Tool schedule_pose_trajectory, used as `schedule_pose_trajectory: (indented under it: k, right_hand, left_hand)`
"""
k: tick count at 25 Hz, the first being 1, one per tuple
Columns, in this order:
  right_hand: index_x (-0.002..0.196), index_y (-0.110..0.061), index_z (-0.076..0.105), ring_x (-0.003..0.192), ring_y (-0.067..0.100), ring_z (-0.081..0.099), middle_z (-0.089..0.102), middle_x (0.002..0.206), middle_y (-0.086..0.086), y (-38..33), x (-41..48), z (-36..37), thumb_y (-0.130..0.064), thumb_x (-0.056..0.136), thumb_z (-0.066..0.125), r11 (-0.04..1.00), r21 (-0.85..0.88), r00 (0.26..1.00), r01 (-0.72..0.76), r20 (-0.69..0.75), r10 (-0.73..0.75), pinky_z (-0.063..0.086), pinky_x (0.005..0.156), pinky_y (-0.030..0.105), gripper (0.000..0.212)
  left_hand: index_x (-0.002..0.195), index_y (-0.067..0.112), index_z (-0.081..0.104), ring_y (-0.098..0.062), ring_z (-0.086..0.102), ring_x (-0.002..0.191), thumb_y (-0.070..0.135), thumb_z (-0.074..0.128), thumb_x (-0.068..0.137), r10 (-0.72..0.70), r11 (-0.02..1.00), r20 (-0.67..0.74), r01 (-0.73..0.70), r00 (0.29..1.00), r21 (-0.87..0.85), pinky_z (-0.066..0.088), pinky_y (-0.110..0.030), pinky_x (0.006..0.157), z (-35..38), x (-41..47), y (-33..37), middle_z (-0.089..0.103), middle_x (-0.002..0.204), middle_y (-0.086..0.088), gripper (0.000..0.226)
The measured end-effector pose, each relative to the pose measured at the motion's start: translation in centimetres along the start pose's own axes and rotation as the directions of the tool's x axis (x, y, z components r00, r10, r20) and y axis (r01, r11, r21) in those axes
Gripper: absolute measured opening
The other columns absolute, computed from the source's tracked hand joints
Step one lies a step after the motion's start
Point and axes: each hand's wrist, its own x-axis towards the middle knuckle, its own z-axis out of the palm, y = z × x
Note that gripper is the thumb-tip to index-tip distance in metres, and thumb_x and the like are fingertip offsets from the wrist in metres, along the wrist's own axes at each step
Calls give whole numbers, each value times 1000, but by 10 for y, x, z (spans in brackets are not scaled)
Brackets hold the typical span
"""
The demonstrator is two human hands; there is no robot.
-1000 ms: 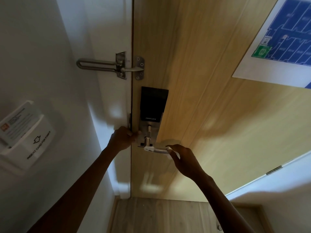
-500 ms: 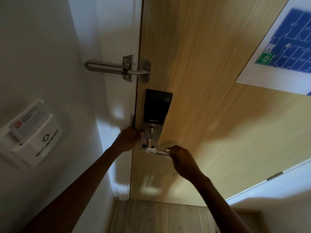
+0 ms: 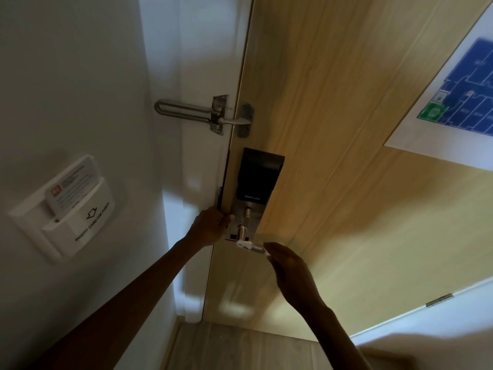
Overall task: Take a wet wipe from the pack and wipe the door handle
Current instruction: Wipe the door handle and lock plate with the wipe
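Observation:
The metal door handle [image 3: 252, 246] sticks out from the silver lock plate [image 3: 246, 217] under a black smart-lock panel [image 3: 260, 174] on the wooden door [image 3: 346, 156]. A white wet wipe [image 3: 243, 244] is wrapped along the handle. My right hand [image 3: 289, 271] is curled over the handle's free end, with the wipe under its fingers. To the left, my left hand [image 3: 212, 225] grips the door edge beside the lock plate. The wipe pack is not in view.
A metal swing-bar door guard [image 3: 205, 113] bridges the frame and the door above the lock. On the left wall is a white key-card power holder [image 3: 69, 209] with a card in it. A blue floor-plan sheet [image 3: 458, 102] hangs on the door at the right. Wooden floor [image 3: 240, 348] lies below.
My right hand slid along the handle toward the lock, then back out to the free end. My left hand stayed on the door edge. The view shifted slightly.

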Motion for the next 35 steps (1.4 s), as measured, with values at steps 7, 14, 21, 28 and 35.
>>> schedule_pose_trajectory:
  k: [7, 14, 21, 28, 35]
  right_hand:
    - [132, -15, 57, 122, 18, 56, 60, 134, 7, -15, -4, 13, -14, 94, 59, 996, -77, 997, 46, -58, -51, 47, 100, 28, 38]
    - [98, -24, 73, 71, -3, 64, 72, 89, -11, 0, 20, -24, -25, 99, 53, 965, 187, 953, -183, -209, 221, 51, 62, 15, 20]
    - [114, -8, 67, 85, 18, 65, 70, 98, 3, 19, 57, -56, -21, 101, 48, 951, 182, 961, -250, -77, 267, 46, 69, 19, 26]
    - [83, -27, 72, 86, 16, 67, 71, 86, -6, 25, 57, -64, -23, 98, 55, 779, 476, 912, -408, 187, 364, 54, 79, 36, 23]
    - [89, -13, 72, 80, 12, 64, 70, 90, -3, 13, 58, -27, -16, 86, 72, 965, 230, 991, -128, 57, 118, 48, 72, 17, 5]
  left_hand:
    - [72, -4, 65, -10, 46, 47, 39, 43, 97, 7, 1000, 9, -8, 1000, 27, 31, -19, 50, 0, 1, 0, 40, 47, 1, 53]
    - [68, -2, 63, -17, 52, 54, 37, 42, 98, 36, 999, 14, -36, 999, 30, 35, -19, 54, 0, 0, -1, 47, 52, -6, 53]
    - [52, 12, 43, -11, 41, 44, 38, 42, 97, 46, 997, 8, -46, 999, 55, 29, -20, 50, 3, 3, -5, 34, 45, 1, 52]
    - [50, 12, 46, -11, 45, 44, 37, 44, 97, 69, 997, -5, -69, 998, 34, 32, -18, 51, 4, 4, -7, 37, 43, 2, 53]
    - [65, -2, 60, -17, 52, 52, 38, 43, 97, 42, 999, -2, -42, 999, 17, 36, -20, 55, 4, 4, -8, 47, 50, -6, 54]
